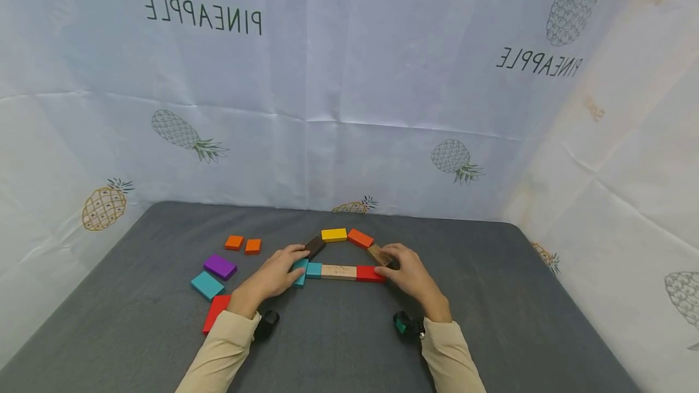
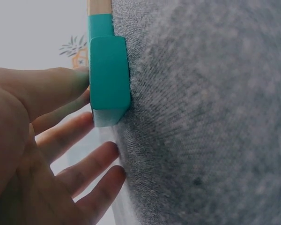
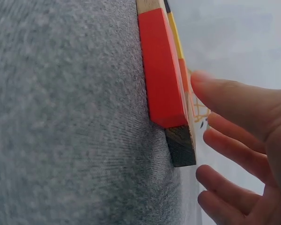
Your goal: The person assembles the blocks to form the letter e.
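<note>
My left hand [image 1: 278, 270] is at the left end of a row of blocks. Its thumb lies over a teal block [image 2: 110, 72], and its fingers extend to the lower end of a dark brown block [image 1: 315, 247]. At the other end my right hand [image 1: 406, 272] has its fingers by a brown block [image 1: 378, 255] and its thumb over the end of a red block [image 3: 163, 70]. Between the hands, a smaller teal block [image 1: 314, 270] and a light wooden block [image 1: 339, 272] continue the row. A yellow block [image 1: 334, 235] and an orange-red block [image 1: 360, 238] form the arch's top.
Two small orange blocks [image 1: 234, 242], a purple block [image 1: 220, 266] and another teal block [image 1: 207, 285] lie to the left on the grey cloth [image 1: 338, 344]. Another red block [image 1: 215, 311] is partly covered by the left forearm. A pineapple-print curtain [image 1: 349, 77] hangs behind the table.
</note>
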The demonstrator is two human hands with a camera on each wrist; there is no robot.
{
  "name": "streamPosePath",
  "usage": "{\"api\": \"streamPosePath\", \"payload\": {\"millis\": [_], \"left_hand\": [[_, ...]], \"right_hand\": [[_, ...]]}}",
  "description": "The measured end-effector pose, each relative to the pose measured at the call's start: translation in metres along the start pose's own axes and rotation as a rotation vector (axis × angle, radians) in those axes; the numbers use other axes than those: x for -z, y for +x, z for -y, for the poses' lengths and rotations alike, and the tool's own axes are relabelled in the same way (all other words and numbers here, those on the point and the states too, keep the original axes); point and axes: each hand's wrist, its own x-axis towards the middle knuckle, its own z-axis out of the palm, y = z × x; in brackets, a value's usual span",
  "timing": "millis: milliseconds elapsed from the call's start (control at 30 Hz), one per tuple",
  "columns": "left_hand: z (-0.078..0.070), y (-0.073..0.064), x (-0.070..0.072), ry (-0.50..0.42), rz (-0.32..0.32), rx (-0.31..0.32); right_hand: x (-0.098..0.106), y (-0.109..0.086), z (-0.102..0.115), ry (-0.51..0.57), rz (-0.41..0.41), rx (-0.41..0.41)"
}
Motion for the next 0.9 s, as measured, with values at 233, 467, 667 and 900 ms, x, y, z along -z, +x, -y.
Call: {"api": "streamPosePath", "payload": {"millis": [233, 467, 667, 900], "left_hand": [[0.000, 0.000, -0.001, 0.000, -0.003, -0.005], [0.000, 0.000, -0.002, 0.001, -0.013, -0.001], [0.001, -0.002, 0.003, -0.005, -0.031, 0.007], [-0.001, -0.007, 0.012, -0.015, -0.046, 0.001]], "right_hand": [[0.001, -0.003, -0.002, 0.008, 0.039, 0.002], [0.001, -0.003, -0.002, 0.012, 0.066, -0.001], [0.002, -0.003, -0.001, 0.025, 0.074, -0.003], [0.001, -0.003, -0.001, 0.022, 0.075, -0.016]]}}
